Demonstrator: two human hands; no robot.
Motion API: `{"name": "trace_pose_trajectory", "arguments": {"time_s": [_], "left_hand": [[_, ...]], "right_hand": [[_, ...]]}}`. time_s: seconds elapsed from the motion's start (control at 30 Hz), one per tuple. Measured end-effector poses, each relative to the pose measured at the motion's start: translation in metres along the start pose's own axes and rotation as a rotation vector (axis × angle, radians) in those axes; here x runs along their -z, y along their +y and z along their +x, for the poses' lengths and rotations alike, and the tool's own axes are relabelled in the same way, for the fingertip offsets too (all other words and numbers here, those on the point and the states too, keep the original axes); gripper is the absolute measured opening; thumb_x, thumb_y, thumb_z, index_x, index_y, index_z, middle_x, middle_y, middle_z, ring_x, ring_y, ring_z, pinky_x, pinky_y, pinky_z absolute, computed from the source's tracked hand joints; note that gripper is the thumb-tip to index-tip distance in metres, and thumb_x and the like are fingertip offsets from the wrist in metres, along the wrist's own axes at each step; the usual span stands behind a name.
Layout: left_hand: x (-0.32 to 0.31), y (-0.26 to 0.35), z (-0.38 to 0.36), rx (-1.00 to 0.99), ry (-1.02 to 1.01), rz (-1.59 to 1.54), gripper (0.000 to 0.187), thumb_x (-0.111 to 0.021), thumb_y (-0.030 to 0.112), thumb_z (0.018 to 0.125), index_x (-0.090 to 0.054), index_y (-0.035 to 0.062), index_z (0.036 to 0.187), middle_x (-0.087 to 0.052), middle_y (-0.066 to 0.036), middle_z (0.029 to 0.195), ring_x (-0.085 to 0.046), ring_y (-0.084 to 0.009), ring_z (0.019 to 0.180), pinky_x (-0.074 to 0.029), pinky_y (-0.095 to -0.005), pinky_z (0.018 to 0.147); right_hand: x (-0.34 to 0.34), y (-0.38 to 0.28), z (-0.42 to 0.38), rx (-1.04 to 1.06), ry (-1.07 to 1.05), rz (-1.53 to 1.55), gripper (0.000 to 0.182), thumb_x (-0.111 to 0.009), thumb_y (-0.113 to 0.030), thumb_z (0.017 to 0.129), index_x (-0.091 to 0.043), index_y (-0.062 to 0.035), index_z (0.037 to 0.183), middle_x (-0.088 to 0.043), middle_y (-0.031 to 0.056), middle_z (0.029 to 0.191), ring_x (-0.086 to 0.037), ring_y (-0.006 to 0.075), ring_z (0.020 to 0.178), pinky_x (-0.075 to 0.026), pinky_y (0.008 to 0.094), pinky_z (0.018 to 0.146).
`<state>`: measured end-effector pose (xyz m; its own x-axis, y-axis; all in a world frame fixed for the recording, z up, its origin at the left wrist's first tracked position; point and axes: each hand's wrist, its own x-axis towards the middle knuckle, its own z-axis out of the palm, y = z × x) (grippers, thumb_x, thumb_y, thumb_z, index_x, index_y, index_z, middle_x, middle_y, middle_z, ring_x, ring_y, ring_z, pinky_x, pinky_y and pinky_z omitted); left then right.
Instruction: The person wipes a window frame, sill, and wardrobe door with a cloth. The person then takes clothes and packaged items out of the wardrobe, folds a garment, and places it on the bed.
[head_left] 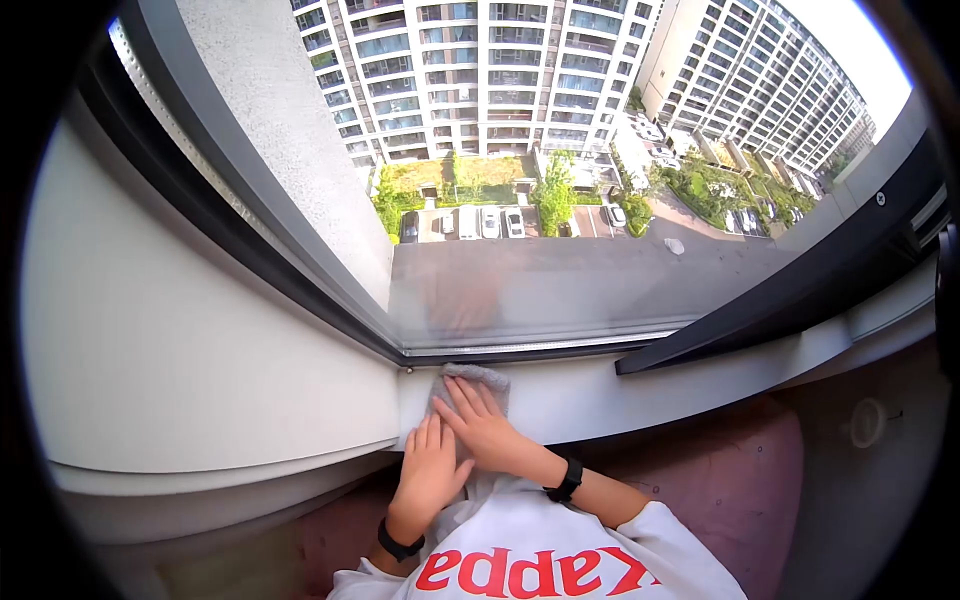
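Here, in the head view, both hands rest flat on a grey cloth (478, 385) that lies on the white window sill (620, 395), in the corner where the sill meets the white wall (200, 340) at nine o'clock. The right hand (482, 425) lies on top of the cloth with fingers stretched out toward twelve o'clock, palm down; its grip is released, pressing rather than clasping. The left hand (430, 475) sits just beside it at about seven o'clock from the right hand, also palm down with fingers straight, its fingertips touching the lower edge of the cloth and its grip likewise released. The right hand partly overlaps the left hand's fingers. Each wrist carries a black band (565, 480).

The cloth's upper edge sits just below the dark window frame (520, 350), which runs across the view from nine o'clock to three o'clock. A dark open sash (780, 300) angles away at two to three o'clock. Through the glass (560, 280), at twelve o'clock, tall apartment blocks (480, 70) stand above a strip of trees and parked cars (500, 222).

At six o'clock the person's white sweatshirt (540, 560) with red lettering fills the bottom edge. A pinkish cushion (740, 480) lies under the sill at four o'clock.
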<state>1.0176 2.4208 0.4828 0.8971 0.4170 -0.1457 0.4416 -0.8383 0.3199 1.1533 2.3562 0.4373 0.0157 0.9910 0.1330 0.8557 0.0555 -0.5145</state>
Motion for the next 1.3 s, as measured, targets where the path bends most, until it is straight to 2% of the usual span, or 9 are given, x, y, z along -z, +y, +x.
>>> {"name": "trace_pose_trajectory", "arguments": {"time_s": [0.07, 0.17, 0.37, 0.5, 0.63, 0.77, 0.87, 1.03, 1.3], "left_hand": [[0.000, -0.010, -0.004, 0.069, 0.015, -0.017, 0.065, -0.065, 0.030, 0.075, -0.040, -0.0088, 0.121, -0.035, -0.029, 0.130, -0.034, -0.0399, 0.121, -0.027, -0.0450, 0.102], [-0.001, -0.019, -0.008, 0.115, 0.064, -0.129, 0.066, -0.064, 0.030, 0.076, -0.038, -0.0088, 0.124, -0.033, -0.029, 0.131, -0.033, -0.0414, 0.122, -0.027, -0.0455, 0.102], [-0.012, -0.017, -0.005, 0.079, 0.135, -0.204, 0.071, -0.061, 0.030, 0.079, -0.030, -0.0074, 0.131, -0.023, -0.030, 0.137, -0.026, -0.0439, 0.125, -0.024, -0.0462, 0.103], [-0.024, -0.015, 0.008, -0.043, 0.065, -0.213, 0.079, -0.057, 0.039, 0.080, -0.023, -0.0066, 0.135, -0.015, -0.030, 0.140, -0.013, -0.0422, 0.132, -0.013, -0.0478, 0.107], [-0.036, 0.006, 0.034, -0.201, 0.046, -0.189, 0.081, -0.053, 0.047, 0.081, -0.024, -0.0082, 0.134, -0.016, -0.029, 0.140, -0.012, -0.0411, 0.133, -0.012, -0.0475, 0.107], [-0.047, 0.035, 0.072, -0.455, 0.042, -0.282, 0.077, -0.052, 0.046, 0.082, -0.029, -0.0059, 0.133, -0.022, -0.027, 0.139, -0.016, -0.0375, 0.133, -0.014, -0.0455, 0.108], [-0.054, 0.055, 0.101, -0.599, -0.001, -0.336, 0.070, -0.050, 0.043, 0.084, -0.031, -0.0034, 0.133, -0.025, -0.025, 0.139, -0.019, -0.0355, 0.133, -0.014, -0.0439, 0.108], [-0.062, 0.063, 0.111, -0.615, -0.011, -0.358, 0.064, -0.048, 0.039, 0.087, -0.031, -0.0018, 0.133, -0.026, -0.023, 0.140, -0.020, -0.0342, 0.133, -0.015, -0.0430, 0.108], [-0.047, 0.046, 0.092, -0.529, 0.004, -0.307, 0.061, -0.049, 0.034, 0.087, -0.031, 0.0011, 0.135, -0.027, -0.019, 0.141, -0.022, -0.0311, 0.133, -0.015, -0.0422, 0.109]], "right_hand": [[-0.017, 0.002, 0.015, 0.078, 0.053, -0.023, 0.085, -0.070, -0.018, 0.059, -0.031, -0.0017, 0.133, -0.018, 0.0274, 0.141, -0.018, 0.0408, 0.132, -0.018, 0.0516, 0.105], [-0.022, 0.006, 0.027, 0.120, -0.020, 0.025, 0.093, -0.074, -0.019, 0.055, -0.029, -0.0039, 0.135, -0.016, 0.0249, 0.143, -0.015, 0.0380, 0.134, -0.016, 0.0491, 0.106], [-0.008, 0.005, 0.020, 0.090, 0.001, 0.025, 0.087, -0.070, -0.024, 0.062, -0.029, -0.0038, 0.136, -0.021, 0.0224, 0.143, -0.018, 0.0342, 0.134, -0.015, 0.0460, 0.107], [0.005, 0.008, 0.000, -0.010, 0.040, 0.022, 0.090, -0.071, -0.029, 0.063, -0.026, -0.0019, 0.136, -0.022, 0.0247, 0.141, -0.019, 0.0375, 0.133, -0.017, 0.0478, 0.106], [0.028, 0.019, -0.034, -0.159, 0.035, 0.006, 0.087, -0.069, -0.032, 0.068, -0.025, -0.0024, 0.137, -0.019, 0.0245, 0.142, -0.017, 0.0378, 0.133, -0.016, 0.0483, 0.107], [0.040, 0.030, -0.078, -0.436, 0.101, -0.077, 0.086, -0.066, -0.036, 0.072, -0.022, -0.0024, 0.138, -0.014, 0.0246, 0.144, -0.013, 0.0381, 0.134, -0.013, 0.0506, 0.106], [0.047, 0.033, -0.101, -0.622, 0.207, -0.157, 0.083, -0.065, -0.034, 0.072, -0.023, -0.0049, 0.139, -0.016, 0.0224, 0.144, -0.014, 0.0350, 0.135, -0.013, 0.0488, 0.107], [0.035, 0.036, -0.102, -0.716, 0.308, -0.173, 0.079, -0.061, -0.033, 0.074, -0.025, -0.0057, 0.138, -0.014, 0.0230, 0.145, -0.013, 0.0346, 0.135, -0.012, 0.0504, 0.107], [0.027, 0.021, -0.084, -0.724, 0.283, -0.315, 0.072, -0.055, -0.035, 0.077, -0.027, -0.0072, 0.137, -0.016, 0.0265, 0.142, -0.016, 0.0376, 0.133, -0.014, 0.0520, 0.106]]}}
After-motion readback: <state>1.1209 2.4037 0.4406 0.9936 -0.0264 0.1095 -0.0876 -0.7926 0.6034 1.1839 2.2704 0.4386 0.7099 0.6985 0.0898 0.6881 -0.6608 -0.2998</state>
